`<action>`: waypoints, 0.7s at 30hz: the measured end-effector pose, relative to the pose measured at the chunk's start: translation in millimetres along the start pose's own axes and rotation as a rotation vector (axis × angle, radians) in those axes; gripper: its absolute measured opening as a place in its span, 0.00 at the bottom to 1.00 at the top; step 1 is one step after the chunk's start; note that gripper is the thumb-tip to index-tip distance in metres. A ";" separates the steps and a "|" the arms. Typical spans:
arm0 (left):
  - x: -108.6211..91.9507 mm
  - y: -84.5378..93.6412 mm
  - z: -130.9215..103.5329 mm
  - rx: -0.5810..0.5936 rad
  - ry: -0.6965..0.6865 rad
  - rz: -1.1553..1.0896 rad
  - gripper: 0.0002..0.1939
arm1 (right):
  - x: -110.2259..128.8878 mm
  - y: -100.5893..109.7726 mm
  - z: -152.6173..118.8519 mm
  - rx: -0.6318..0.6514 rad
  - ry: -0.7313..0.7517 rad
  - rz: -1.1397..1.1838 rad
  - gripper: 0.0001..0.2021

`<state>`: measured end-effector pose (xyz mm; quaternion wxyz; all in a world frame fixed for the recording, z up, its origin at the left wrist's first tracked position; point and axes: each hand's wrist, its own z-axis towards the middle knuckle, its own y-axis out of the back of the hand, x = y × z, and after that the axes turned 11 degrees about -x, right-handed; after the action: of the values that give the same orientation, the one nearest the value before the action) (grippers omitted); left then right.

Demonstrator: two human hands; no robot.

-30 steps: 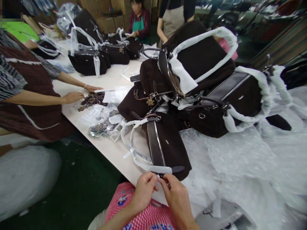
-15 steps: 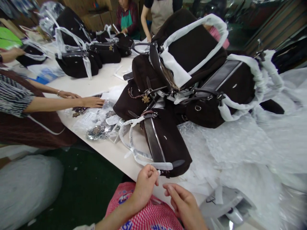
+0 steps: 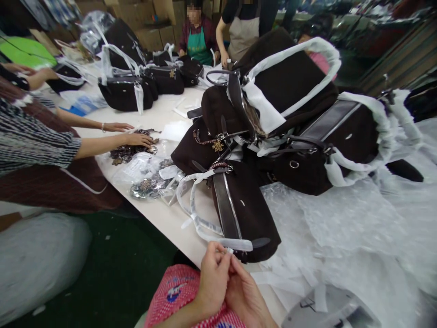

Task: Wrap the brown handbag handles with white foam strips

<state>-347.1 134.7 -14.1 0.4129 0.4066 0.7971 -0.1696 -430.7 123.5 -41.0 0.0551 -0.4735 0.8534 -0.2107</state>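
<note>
My left hand (image 3: 214, 275) is closed in a pinch on a small white piece (image 3: 230, 250) at the near end of a dark brown handbag (image 3: 251, 207). Pressed up against it, my right hand (image 3: 244, 289) has its fingers drawn together at the same spot; what they grip is hidden. The handbag lies on its side, with a grey strip and zip along its top. Its white-wrapped handles (image 3: 193, 205) loop out to the left, and one wrapped end lies just above my fingertips. A braided charm strap (image 3: 218, 165) is attached at its far end.
More brown handbags (image 3: 290, 77) are piled behind and to the right. Clear plastic wrap (image 3: 341, 228) covers the right side. A grey object (image 3: 332, 307) lies at lower right. At left, a co-worker's hands (image 3: 138, 139) rest on a heap of charms (image 3: 128, 152).
My right hand has moved left and up to meet my left hand at the small white piece. The view has shifted slightly. The co-worker's hands still rest on the charms.
</note>
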 end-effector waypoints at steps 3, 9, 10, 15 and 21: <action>3.5 0.0 2.3 -0.056 0.013 -0.022 0.17 | -0.2 0.7 4.9 0.090 -0.079 0.030 0.18; 11.1 -0.9 3.8 -0.006 0.141 -0.156 0.26 | 10.4 -8.4 -1.4 0.107 -0.228 0.058 0.18; 11.3 -1.1 3.5 0.009 0.162 -0.175 0.27 | 12.4 -9.9 -2.6 0.115 -0.242 0.061 0.17; 10.0 -2.8 2.2 -0.003 0.162 -0.248 0.29 | 19.2 -13.8 -6.4 0.210 -0.251 -0.012 0.15; 18.8 -5.5 5.1 -0.014 0.238 -0.258 0.27 | 21.3 -4.4 -0.6 0.146 -0.192 -0.100 0.18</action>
<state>-355.0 137.8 -32.4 0.2932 0.3151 0.8871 -0.1666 -439.0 104.0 -36.5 0.1601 -0.5283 0.8019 -0.2285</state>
